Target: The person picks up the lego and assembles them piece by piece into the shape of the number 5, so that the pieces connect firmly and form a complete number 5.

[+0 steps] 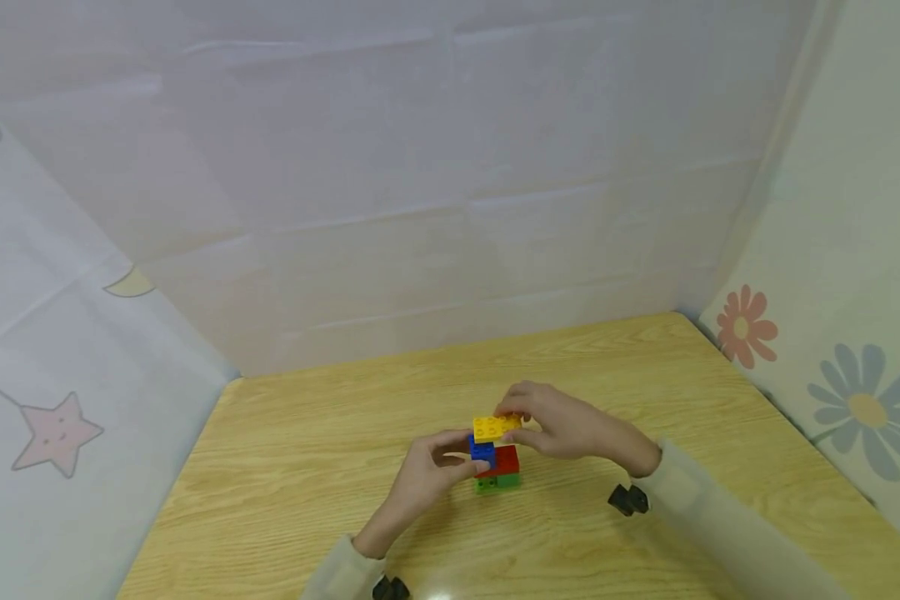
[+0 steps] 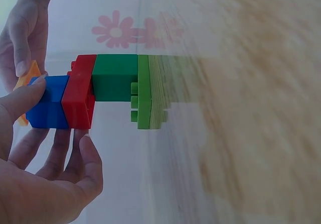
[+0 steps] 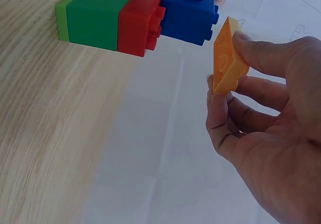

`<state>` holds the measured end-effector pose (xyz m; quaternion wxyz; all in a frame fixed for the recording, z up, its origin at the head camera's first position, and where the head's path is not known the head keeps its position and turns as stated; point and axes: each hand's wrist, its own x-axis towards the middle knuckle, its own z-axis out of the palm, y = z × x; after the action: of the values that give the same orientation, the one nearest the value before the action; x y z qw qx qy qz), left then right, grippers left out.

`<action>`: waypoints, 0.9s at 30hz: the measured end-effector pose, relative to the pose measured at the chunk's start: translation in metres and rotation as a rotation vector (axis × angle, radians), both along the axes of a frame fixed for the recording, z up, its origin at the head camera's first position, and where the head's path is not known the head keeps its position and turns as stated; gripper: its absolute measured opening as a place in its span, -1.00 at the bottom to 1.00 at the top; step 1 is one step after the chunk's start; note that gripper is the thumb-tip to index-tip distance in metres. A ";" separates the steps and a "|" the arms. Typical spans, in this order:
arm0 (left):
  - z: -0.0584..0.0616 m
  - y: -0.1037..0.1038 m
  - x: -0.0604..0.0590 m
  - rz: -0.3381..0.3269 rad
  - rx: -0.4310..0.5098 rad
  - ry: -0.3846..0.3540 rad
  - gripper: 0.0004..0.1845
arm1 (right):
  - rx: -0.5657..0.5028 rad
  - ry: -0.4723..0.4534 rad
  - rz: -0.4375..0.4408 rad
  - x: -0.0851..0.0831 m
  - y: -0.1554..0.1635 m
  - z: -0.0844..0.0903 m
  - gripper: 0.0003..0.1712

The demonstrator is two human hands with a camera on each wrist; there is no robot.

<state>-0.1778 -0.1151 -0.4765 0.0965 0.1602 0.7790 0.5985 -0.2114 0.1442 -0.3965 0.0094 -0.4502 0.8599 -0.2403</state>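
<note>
On the wooden table stands a stack of toy building bricks: a flat light green brick (image 2: 144, 91) at the bottom, a dark green brick (image 2: 115, 78), a red brick (image 3: 140, 20) and a blue brick (image 3: 186, 15) on top. My left hand (image 1: 429, 473) grips the blue brick, thumb on one side and fingers on the other. Between thumb and fingers of my right hand (image 1: 562, 423) is a thin yellow brick (image 1: 495, 428). In the right wrist view it is tilted, a small gap away from the blue brick's studs.
The wooden table (image 1: 300, 467) reaches back to a pale cloth wall (image 1: 435, 208). Cloth panels printed with flowers (image 1: 862, 408) and a star (image 1: 58, 435) flank it. Black devices (image 1: 628, 500) sit at both wrists.
</note>
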 end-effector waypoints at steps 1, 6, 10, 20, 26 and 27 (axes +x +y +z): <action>0.000 0.000 0.000 0.001 0.000 0.001 -0.42 | 0.001 0.002 0.004 0.000 0.000 0.000 -0.70; 0.000 0.000 0.000 -0.001 -0.004 -0.003 -0.41 | 0.014 0.015 0.011 0.003 -0.002 -0.003 -0.69; 0.000 0.000 -0.001 -0.008 -0.010 -0.011 -0.41 | 0.026 0.040 0.011 0.005 -0.002 -0.005 -0.67; 0.002 -0.002 0.000 -0.007 -0.027 0.002 -0.46 | 0.039 0.083 0.002 0.008 -0.003 -0.007 -0.64; 0.002 -0.002 0.001 0.001 -0.040 0.008 -0.51 | 0.039 0.103 0.011 0.008 -0.004 -0.009 -0.65; 0.002 -0.002 0.001 0.001 -0.041 0.012 -0.53 | 0.039 0.106 0.015 0.008 -0.004 -0.009 -0.65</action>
<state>-0.1770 -0.1167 -0.4748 0.0947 0.1613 0.7917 0.5816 -0.2038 0.1403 -0.4050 -0.0256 -0.4685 0.8604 -0.1991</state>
